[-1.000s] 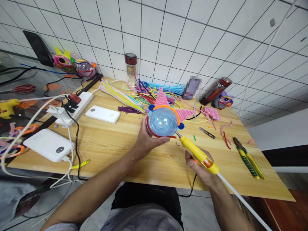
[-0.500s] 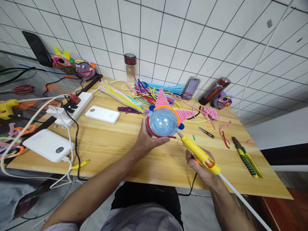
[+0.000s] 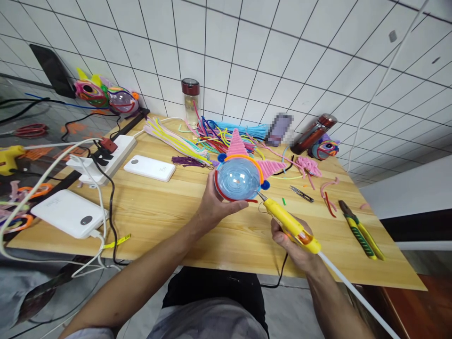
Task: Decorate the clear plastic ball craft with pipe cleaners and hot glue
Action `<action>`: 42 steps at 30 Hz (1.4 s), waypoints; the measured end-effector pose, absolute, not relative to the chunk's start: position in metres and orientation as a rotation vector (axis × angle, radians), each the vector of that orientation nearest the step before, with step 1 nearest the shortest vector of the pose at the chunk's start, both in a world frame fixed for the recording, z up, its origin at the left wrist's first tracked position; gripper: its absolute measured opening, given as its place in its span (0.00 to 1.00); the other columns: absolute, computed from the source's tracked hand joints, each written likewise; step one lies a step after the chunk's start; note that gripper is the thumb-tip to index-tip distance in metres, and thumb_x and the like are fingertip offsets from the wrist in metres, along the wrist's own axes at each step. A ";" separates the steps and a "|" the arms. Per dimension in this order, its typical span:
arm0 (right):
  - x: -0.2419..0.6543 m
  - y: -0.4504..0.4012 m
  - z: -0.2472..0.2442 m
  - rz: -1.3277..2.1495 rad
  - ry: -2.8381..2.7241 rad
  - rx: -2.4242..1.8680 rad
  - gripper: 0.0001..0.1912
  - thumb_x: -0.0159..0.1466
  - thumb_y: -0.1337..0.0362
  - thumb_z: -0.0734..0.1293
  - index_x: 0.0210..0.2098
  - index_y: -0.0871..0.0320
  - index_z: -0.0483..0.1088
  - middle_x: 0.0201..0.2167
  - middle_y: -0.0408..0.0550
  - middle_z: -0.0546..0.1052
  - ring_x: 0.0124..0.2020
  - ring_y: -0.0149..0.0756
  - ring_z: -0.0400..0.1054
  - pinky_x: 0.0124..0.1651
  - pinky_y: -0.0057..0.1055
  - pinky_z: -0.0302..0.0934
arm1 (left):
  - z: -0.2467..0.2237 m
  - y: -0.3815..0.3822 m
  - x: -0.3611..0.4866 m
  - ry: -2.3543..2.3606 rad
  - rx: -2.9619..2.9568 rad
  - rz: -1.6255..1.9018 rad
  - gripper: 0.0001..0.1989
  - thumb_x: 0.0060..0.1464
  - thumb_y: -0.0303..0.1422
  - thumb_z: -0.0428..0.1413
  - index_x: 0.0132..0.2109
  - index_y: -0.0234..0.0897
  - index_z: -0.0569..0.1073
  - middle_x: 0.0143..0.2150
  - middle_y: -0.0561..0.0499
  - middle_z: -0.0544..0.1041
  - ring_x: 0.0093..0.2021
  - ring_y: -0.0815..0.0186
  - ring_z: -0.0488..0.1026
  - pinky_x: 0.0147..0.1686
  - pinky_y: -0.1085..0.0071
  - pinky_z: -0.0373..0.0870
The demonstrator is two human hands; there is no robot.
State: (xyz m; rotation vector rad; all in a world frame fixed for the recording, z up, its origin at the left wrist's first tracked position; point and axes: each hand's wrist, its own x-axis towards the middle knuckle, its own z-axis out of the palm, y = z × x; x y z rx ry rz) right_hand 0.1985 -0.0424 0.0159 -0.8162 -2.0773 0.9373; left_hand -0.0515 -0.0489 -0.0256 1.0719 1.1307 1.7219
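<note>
My left hand (image 3: 216, 203) grips a clear round plastic craft piece (image 3: 236, 178) from its left and lower side, thumb along the bottom edge. Orange, red and blue pipe cleaners trim its rim, with two pink cones (image 3: 237, 145) and dark blue pompoms (image 3: 265, 185) attached. In my right hand (image 3: 292, 239) is a yellow hot glue gun (image 3: 287, 219), a long white glue stick (image 3: 356, 293) running out of its back. The gun's metal nozzle meets or nearly meets the lower right rim of the piece; exact contact cannot be made out.
Behind lie bundled pipe cleaners (image 3: 226, 136) and a glass bottle (image 3: 191, 101). Thread snips (image 3: 302, 193) and pliers (image 3: 360, 230) rest at the right. Leftward are white power banks (image 3: 70, 213), a power strip (image 3: 113, 160) and tangled cables. A finished-looking craft figure (image 3: 325, 148) stands by a dark red flask (image 3: 314, 134).
The glue gun's nozzle has shifted slightly left and up along the lower right rim. My left hand holds the piece nearly still.
</note>
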 end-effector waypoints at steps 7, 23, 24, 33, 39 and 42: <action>0.199 -0.042 0.016 0.979 -2.064 -0.846 0.29 0.73 0.38 0.69 0.28 0.53 0.69 0.23 0.42 0.68 0.24 0.35 0.61 0.28 0.34 0.58 | -0.025 -0.050 -0.051 1.129 1.063 1.713 0.58 0.32 0.55 0.81 0.65 0.42 0.63 0.65 0.39 0.77 0.66 0.45 0.78 0.67 0.49 0.77; 0.200 -0.041 0.012 0.962 -2.080 -0.795 0.29 0.74 0.37 0.69 0.29 0.53 0.70 0.24 0.41 0.70 0.23 0.33 0.62 0.27 0.32 0.57 | -0.024 -0.050 -0.052 1.136 1.061 1.691 0.58 0.32 0.56 0.81 0.64 0.43 0.62 0.64 0.39 0.77 0.65 0.46 0.79 0.66 0.50 0.78; 0.200 -0.041 0.012 0.969 -2.069 -0.801 0.29 0.74 0.37 0.69 0.29 0.53 0.70 0.24 0.41 0.69 0.23 0.34 0.62 0.26 0.32 0.57 | -0.024 -0.050 -0.052 1.136 1.063 1.692 0.58 0.32 0.56 0.81 0.64 0.43 0.63 0.64 0.40 0.77 0.65 0.46 0.79 0.66 0.50 0.79; 0.201 -0.041 0.012 0.984 -2.092 -0.823 0.30 0.74 0.36 0.68 0.29 0.53 0.70 0.24 0.41 0.68 0.24 0.34 0.61 0.27 0.33 0.58 | -0.024 -0.050 -0.052 1.134 1.060 1.691 0.58 0.33 0.55 0.81 0.65 0.43 0.62 0.65 0.39 0.76 0.66 0.45 0.77 0.68 0.48 0.76; 0.203 -0.041 0.012 0.982 -2.072 -0.813 0.28 0.74 0.38 0.69 0.29 0.53 0.70 0.24 0.41 0.69 0.24 0.34 0.62 0.27 0.33 0.59 | -0.024 -0.050 -0.052 1.136 1.067 1.683 0.59 0.32 0.55 0.81 0.66 0.42 0.62 0.66 0.38 0.76 0.67 0.44 0.77 0.69 0.48 0.75; 0.202 -0.042 0.012 0.997 -2.084 -0.801 0.26 0.74 0.40 0.70 0.30 0.53 0.71 0.25 0.42 0.69 0.24 0.34 0.62 0.28 0.34 0.59 | -0.024 -0.050 -0.052 1.127 1.041 1.693 0.61 0.31 0.53 0.82 0.67 0.41 0.61 0.67 0.36 0.76 0.68 0.44 0.76 0.68 0.49 0.76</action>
